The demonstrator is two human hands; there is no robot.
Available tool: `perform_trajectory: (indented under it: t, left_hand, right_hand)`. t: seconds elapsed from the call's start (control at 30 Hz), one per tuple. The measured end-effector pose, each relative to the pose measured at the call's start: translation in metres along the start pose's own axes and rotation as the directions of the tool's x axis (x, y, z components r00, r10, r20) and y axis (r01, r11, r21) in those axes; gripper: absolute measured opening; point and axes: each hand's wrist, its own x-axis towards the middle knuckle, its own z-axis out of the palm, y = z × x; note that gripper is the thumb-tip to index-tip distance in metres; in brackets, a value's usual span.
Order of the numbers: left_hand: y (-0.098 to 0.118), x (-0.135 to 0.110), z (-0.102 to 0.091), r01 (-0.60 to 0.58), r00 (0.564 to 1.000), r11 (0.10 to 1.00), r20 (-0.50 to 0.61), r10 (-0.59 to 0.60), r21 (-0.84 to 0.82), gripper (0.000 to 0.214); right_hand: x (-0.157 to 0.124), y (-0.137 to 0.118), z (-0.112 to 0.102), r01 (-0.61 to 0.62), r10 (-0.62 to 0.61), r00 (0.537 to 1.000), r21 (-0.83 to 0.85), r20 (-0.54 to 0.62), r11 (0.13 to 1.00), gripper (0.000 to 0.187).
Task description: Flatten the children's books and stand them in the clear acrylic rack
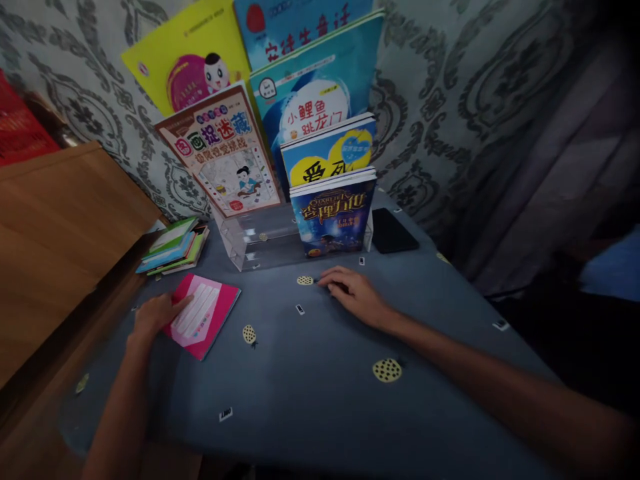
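My left hand (156, 313) grips the left edge of a pink booklet (205, 317) that lies flat on the grey-blue tablecloth (310, 393). My right hand (353, 292) rests palm down on the cloth with fingers stretched out, holding nothing, just in front of a dark blue book (333, 217). That book stands upright in a clear acrylic stand (255, 243) with several other children's books behind it, among them a blue-and-yellow one (327, 152) and a white puzzle book (223, 153).
A small stack of thin books (175, 248) lies left of the stand. A black phone (393, 231) lies to its right. A wooden cabinet (60, 227) borders the table on the left, and patterned wallpaper rises behind. The table's right edge drops into darkness.
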Motion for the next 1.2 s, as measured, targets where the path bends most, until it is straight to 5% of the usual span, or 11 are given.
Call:
perform_trajectory:
  t: [0.17, 0.6, 0.93, 1.2]
  left_hand:
    - [0.020, -0.020, -0.017, -0.018, 0.993, 0.993, 0.114, 0.005, 0.116, 0.068]
    - [0.093, -0.097, -0.026, -0.208, 0.976, 0.966, 0.102, 0.193, 0.157, 0.049]
    - [0.157, -0.144, -0.050, -0.376, 0.924, 0.917, 0.131, 0.360, 0.130, 0.043]
    - [0.177, -0.156, -0.042, -0.398, 0.917, 0.915, 0.037, 0.396, 0.069, 0.041]
  right_hand:
    - [0.001, -0.001, -0.005, -0.002, 0.002, 1.000, 0.001, -0.020, 1.000, 0.028]
    - [-0.002, 0.000, -0.005, 0.040, -0.044, 0.996, -0.058, -0.073, 0.998, 0.031]
    - [-0.010, -0.012, -0.003, 0.207, -0.224, 0.974, -0.272, -0.031, 0.940, 0.029]
    - [-0.008, -0.043, -0.016, 0.034, 0.096, 0.978, -0.598, 0.184, 0.801, 0.022]
